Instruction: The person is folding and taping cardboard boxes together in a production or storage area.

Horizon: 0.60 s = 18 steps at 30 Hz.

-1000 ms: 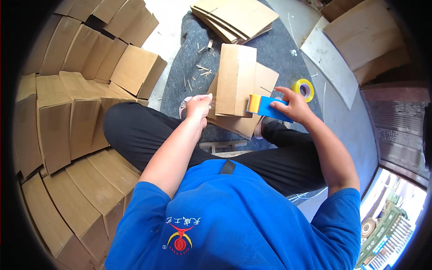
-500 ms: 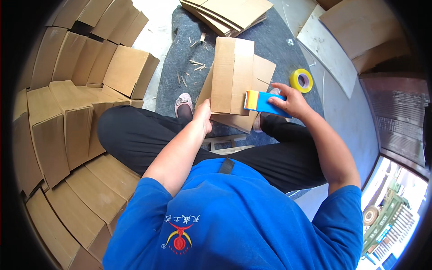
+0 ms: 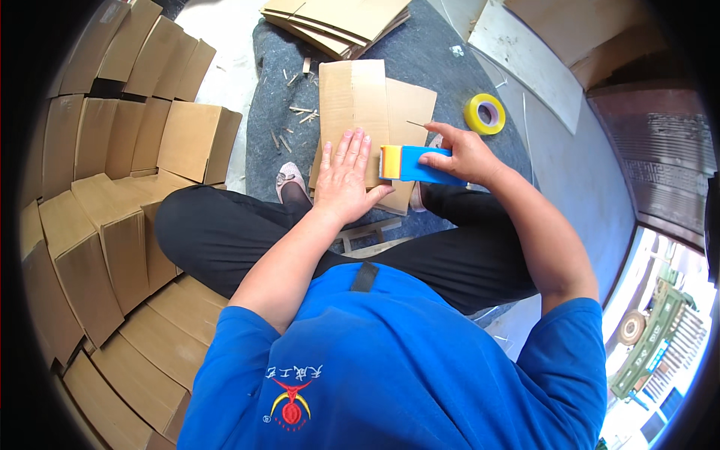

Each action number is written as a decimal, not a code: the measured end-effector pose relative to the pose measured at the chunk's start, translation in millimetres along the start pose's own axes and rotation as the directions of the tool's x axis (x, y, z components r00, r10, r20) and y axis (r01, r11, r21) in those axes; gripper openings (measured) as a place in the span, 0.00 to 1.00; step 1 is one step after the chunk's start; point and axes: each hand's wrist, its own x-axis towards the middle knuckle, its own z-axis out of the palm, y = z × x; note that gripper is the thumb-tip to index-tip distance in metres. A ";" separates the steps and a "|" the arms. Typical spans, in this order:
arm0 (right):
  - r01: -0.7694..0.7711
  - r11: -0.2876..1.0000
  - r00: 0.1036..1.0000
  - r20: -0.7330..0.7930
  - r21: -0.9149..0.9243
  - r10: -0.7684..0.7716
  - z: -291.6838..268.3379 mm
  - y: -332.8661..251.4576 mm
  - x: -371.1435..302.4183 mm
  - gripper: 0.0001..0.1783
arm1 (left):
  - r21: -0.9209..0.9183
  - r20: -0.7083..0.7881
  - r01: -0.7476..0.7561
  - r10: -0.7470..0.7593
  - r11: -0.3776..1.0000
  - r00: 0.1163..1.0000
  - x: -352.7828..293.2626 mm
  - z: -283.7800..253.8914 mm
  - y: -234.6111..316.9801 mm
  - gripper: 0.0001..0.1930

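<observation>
A brown cardboard box (image 3: 352, 90) stands in front of me between my feet, over a flat cardboard piece (image 3: 409, 109). My left hand (image 3: 343, 174) lies flat on the near part of the box, fingers spread and pointing away from me. In my right hand (image 3: 465, 157) is a blue tape dispenser (image 3: 431, 165) with a yellow front end. That yellow end is at the right side of the box, close to my left fingers. Whether tape runs from it onto the cardboard I cannot make out.
Rows of cardboard boxes (image 3: 112, 217) are stacked along my left. A yellow tape roll (image 3: 484, 114) lies on the dark mat (image 3: 281, 82) at the right. Flat cardboard sheets (image 3: 337, 22) are piled at the far end, and small scraps (image 3: 304, 114) are scattered nearby.
My left hand has gone from gripping the box's left side to lying flat on top of it. The tape dispenser has shifted slightly left in the picture, as has the whole scene.
</observation>
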 end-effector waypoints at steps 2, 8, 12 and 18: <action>-0.008 1.000 0.999 -0.046 0.022 0.009 -7.4 -3.2 -6.3 0.40 | -0.034 -0.043 -0.012 0.011 0.999 0.999 0.7 6.2 -1.4 0.51; -0.103 0.992 0.994 -0.034 0.069 0.105 -64.5 -0.6 -41.8 0.36 | -0.001 0.039 0.018 -0.018 1.000 0.999 3.1 2.8 -0.3 0.49; -0.154 0.985 0.988 -0.012 -0.078 0.154 -69.9 23.8 -35.1 0.36 | 0.012 0.080 0.008 -0.009 1.000 0.997 6.1 1.8 1.8 0.49; -0.040 0.912 0.997 0.050 -0.408 0.067 -11.2 24.2 6.9 0.25 | 0.005 0.039 -0.023 0.023 1.000 0.999 8.5 5.6 4.9 0.50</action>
